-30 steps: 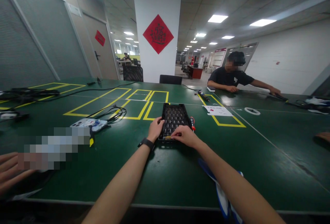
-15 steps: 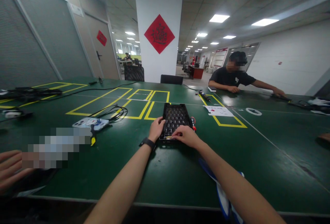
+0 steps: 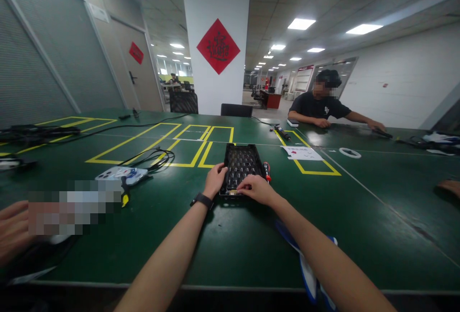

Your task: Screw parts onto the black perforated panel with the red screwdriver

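A black open tray-like case [image 3: 244, 162] with a patterned inside lies on the green table in front of me. My left hand [image 3: 215, 180] grips its left wall near the lower corner, a dark band on the wrist. Over the case's near edge, my right hand [image 3: 257, 189] has its fingers pinched beside a small yellowish piece [image 3: 233, 192]; whether the fingertips hold that piece is too small to tell. Touching or close to the case's right side is a red and clear-handled tool [image 3: 267, 171].
Left on the green table [image 3: 151, 235] are a phone [image 3: 122, 174], black cables [image 3: 161, 157], a yellow-black tool [image 3: 125, 194] and another person's hand [image 3: 14, 228]. Right are a paper sheet [image 3: 304, 153], a white ring [image 3: 350, 153] and a seated person [image 3: 319, 103].
The view has shifted slightly, moving the scene a little left. My hands keep nearly the same place on the case. The seated person's outstretched hand now shows with a dark object.
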`<state>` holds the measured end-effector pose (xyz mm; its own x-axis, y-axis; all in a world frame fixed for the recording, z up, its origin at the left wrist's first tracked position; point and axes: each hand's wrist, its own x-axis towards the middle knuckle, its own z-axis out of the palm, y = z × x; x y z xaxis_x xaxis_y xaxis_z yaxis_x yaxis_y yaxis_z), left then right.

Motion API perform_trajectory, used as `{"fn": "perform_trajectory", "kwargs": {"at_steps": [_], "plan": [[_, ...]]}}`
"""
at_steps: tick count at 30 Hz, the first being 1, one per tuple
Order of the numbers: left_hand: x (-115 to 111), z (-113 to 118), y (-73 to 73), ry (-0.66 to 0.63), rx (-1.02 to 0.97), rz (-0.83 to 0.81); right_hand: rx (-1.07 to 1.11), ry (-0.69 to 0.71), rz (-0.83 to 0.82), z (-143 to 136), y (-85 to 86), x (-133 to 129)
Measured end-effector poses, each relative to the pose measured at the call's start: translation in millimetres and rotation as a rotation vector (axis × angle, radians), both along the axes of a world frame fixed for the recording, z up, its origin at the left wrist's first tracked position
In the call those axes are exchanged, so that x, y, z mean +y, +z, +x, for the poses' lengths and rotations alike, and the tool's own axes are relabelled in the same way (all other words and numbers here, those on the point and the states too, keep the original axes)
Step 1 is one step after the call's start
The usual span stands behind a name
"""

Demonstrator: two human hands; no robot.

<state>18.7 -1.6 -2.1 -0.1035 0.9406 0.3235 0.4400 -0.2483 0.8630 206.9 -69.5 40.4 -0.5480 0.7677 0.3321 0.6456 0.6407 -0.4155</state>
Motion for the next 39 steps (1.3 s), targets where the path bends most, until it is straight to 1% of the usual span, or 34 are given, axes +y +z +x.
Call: {"fn": "perform_trajectory", "kwargs": {"at_steps": [3, 12, 19, 22, 26, 31, 39], "plan": [[0.7, -0.1, -0.9, -0.007, 0.013, 0.011, -0.003, 0.005, 0.009, 0.5, 0.3, 0.0], [-1.4, 0.0, 0.8, -0.002, 0.021, 0.006, 0.021, -0.005, -0.045, 1.4, -3.8, 2.5], [-1.5, 0.6, 1.4, -0.003, -0.003, -0.009, 0.029, -0.022, -0.020, 1.5, -0.5, -0.4], [-1.4, 0.4, 1.4, 0.000, -0.005, -0.008, 0.018, -0.008, -0.029, 1.6, 0.1, -0.8], [-2.1, 0.1, 1.4, 0.007, 0.015, -0.007, 0.017, -0.006, -0.041, 1.4, -1.0, 0.1], [-2.0, -0.2, 1.2, 0.001, 0.027, 0.006, 0.033, -0.004, -0.017, 1.2, -2.8, 1.3], [0.7, 0.0, -1.3, 0.003, 0.024, 0.005, 0.002, -0.001, -0.032, 1.1, -3.8, 2.5]]}}
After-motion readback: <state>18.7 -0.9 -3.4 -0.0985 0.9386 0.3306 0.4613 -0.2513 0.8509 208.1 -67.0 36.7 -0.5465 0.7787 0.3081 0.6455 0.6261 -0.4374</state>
